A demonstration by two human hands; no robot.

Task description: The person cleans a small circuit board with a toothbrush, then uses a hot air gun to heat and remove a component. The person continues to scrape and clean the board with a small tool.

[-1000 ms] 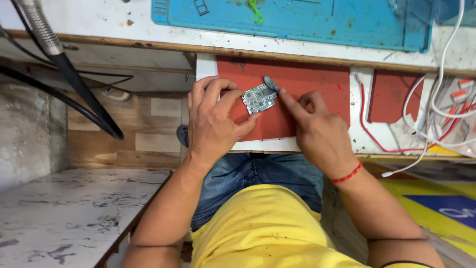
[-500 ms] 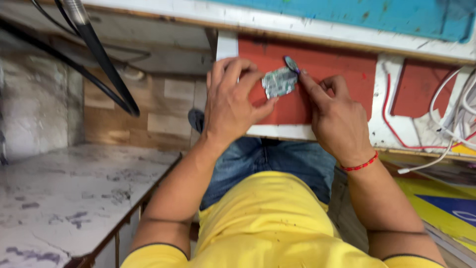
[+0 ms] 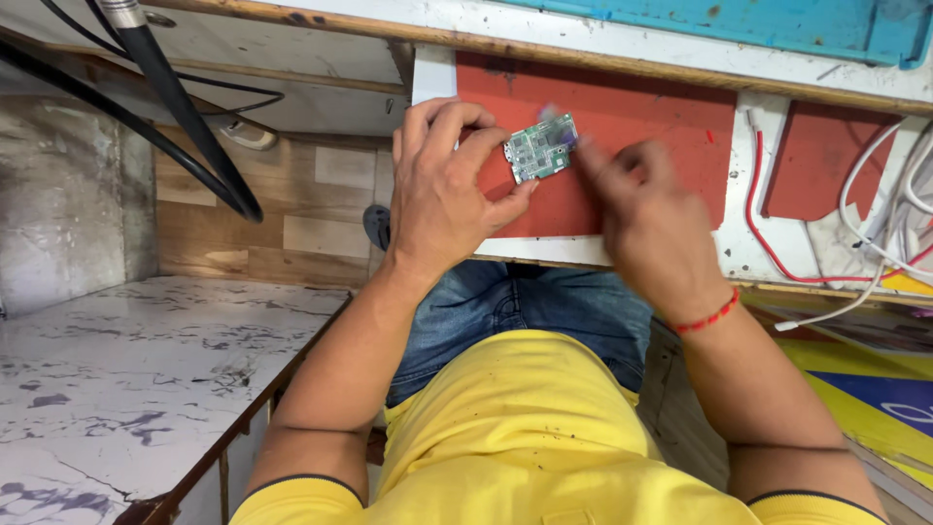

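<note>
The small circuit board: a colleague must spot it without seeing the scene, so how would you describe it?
Find the red mat on the white bench edge. Above it, the left hand pinches the circuit board: a small green rectangle with silvery parts, unlike the plain mat.

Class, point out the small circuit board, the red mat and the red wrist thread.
circuit board (image 3: 540,149), head view, middle of its face.
red mat (image 3: 661,117), head view, bare surface.
red wrist thread (image 3: 708,318), head view, on the right wrist.
</note>
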